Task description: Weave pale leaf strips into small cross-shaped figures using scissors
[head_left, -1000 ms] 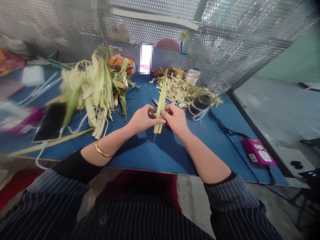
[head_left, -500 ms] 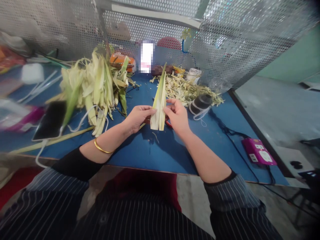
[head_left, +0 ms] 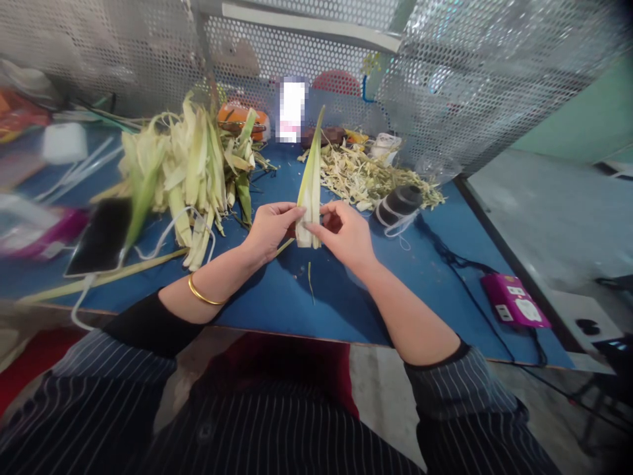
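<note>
A pale green corn husk [head_left: 310, 178] stands upright between my hands, its pointed tip away from me and its cut end toward me. My left hand [head_left: 271, 229] pinches its left edge near the bottom between thumb and fingers. On the right side, my right hand [head_left: 349, 237] grips it with the thumb laid across the front. A thin husk strip [head_left: 310, 284] lies on the blue table [head_left: 262, 297] below the hands. To the left is a large heap of corn husks [head_left: 182, 165]; shredded husk scraps [head_left: 356, 175] are piled beyond my right hand.
A spool of dark thread [head_left: 398, 204] lies right of my hands. A purple power strip [head_left: 515, 300] with black cables sits at the right edge. On the left lies a phone [head_left: 101, 234] with a white charging cable. A perforated metal panel [head_left: 326, 43] closes off the back.
The husk was narrow and folded, then spread wider between my hands; it is now raised slightly farther from me. My right thumb has moved across its front. A thin strip has dropped onto the table.
</note>
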A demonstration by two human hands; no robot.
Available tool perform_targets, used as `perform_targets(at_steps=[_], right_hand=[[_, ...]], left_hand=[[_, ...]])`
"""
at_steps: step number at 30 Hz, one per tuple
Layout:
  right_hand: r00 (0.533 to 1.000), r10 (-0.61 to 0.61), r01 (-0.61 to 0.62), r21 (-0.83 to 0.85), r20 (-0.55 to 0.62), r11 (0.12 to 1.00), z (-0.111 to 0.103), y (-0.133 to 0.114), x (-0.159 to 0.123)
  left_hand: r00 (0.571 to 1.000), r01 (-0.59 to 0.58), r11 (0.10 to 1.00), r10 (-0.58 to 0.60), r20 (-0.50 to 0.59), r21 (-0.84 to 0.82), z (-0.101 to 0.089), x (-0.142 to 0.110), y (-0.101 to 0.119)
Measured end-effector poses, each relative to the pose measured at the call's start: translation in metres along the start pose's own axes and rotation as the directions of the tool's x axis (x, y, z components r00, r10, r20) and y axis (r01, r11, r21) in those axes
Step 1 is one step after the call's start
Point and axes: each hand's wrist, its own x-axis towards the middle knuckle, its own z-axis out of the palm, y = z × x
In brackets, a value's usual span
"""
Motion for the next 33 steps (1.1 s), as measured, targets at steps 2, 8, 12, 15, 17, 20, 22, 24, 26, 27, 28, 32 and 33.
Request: perform_targets(at_steps=[2, 8, 12, 15, 17, 20, 22, 24, 26, 27, 28, 32, 33], right_hand=[[0.999, 0.041, -0.041, 0.028, 0.005, 0.999, 0.002, 0.000, 0.000], [0.962, 0.242, -0.273, 0.413, 0.129, 0.869, 0.007, 0.005, 0.002], [0.933, 0.304, -0.358, 0.607, 0.195, 0.709, 0.005, 0.004, 0.005], [0.938, 0.300, -0.333, 0.690, 0.173, 0.643, 0.001, 0.000, 0.005], [0.941, 0.299, -0.315, 0.730, 0.158, 0.606, -0.001, -0.002, 0.006], [0.929, 0.332, -0.350, 0.690, 0.166, 0.633, 0.000, -0.003, 0.006], [0.905, 0.360, -0.420, 0.600, 0.226, 0.681, 0.002, -0.002, 0.005], [0.871, 0.355, -0.486, 0.488, 0.341, 0.724, 0.005, -0.001, 0.003], [0.864, 0.326, -0.471, 0.384, 0.385, 0.794, 0.006, -0.001, 0.001], [0.885, 0.301, -0.422, 0.339, 0.356, 0.841, 0.006, -0.001, 0.000], [0.917, 0.267, -0.355, 0.299, 0.297, 0.886, 0.006, -0.002, 0.000], [0.988, 0.134, -0.146, 0.198, 0.070, 0.969, 0.004, -0.007, -0.003], [0.991, 0.119, -0.128, 0.186, 0.061, 0.974, 0.004, -0.008, -0.004]], left_hand=[[1.000, 0.001, 1.000, -0.001, 0.009, 0.007, 0.000, 0.000, 0.000], [0.999, -0.032, 0.997, 0.033, -0.007, 0.068, -0.001, 0.003, -0.002], [0.998, -0.048, 0.995, 0.052, -0.041, 0.091, -0.002, 0.004, -0.003], [0.996, -0.038, 0.994, 0.045, -0.073, 0.100, -0.002, 0.005, -0.001], [0.994, -0.034, 0.994, 0.045, -0.100, 0.105, -0.003, 0.005, 0.002], [0.983, -0.068, 0.992, 0.085, -0.160, 0.108, -0.006, 0.006, 0.006], [0.971, -0.111, 0.987, 0.133, -0.199, 0.118, -0.008, 0.007, 0.008], [0.960, -0.154, 0.979, 0.181, -0.214, 0.137, -0.009, 0.008, 0.008], [0.954, -0.188, 0.967, 0.222, -0.202, 0.173, -0.009, 0.008, 0.006], [0.951, -0.203, 0.958, 0.242, -0.190, 0.204, -0.009, 0.008, 0.004], [0.949, -0.216, 0.945, 0.262, -0.175, 0.246, -0.008, 0.007, 0.002], [0.935, -0.267, 0.852, 0.342, -0.093, 0.451, -0.004, 0.001, -0.005], [0.932, -0.276, 0.828, 0.355, -0.075, 0.488, -0.003, 0.000, -0.007]])
